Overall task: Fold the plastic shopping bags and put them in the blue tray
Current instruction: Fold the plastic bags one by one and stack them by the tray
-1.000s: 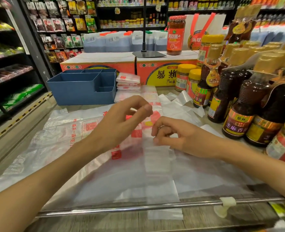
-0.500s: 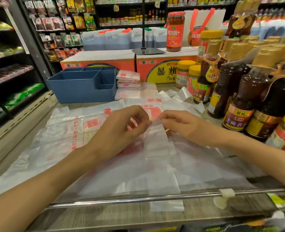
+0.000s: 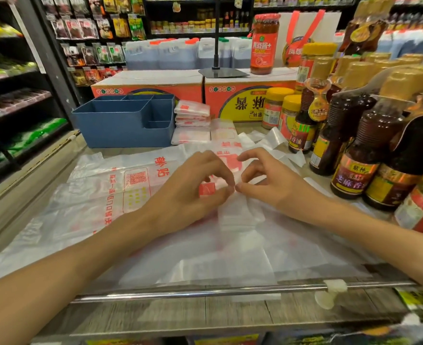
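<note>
A single head-worn wide-angle view looks forward and down, close over the worktop (image 3: pixel 230 312), with store shelves (image 3: pixel 19 95) curving off at its edges.

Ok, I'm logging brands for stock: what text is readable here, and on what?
"黄豆酱+": red jar.
"麻酱", upside down: box.
"芝麻香油": dark bottle.
Print on the bags and the shelf tags: too blurred to read.
</note>
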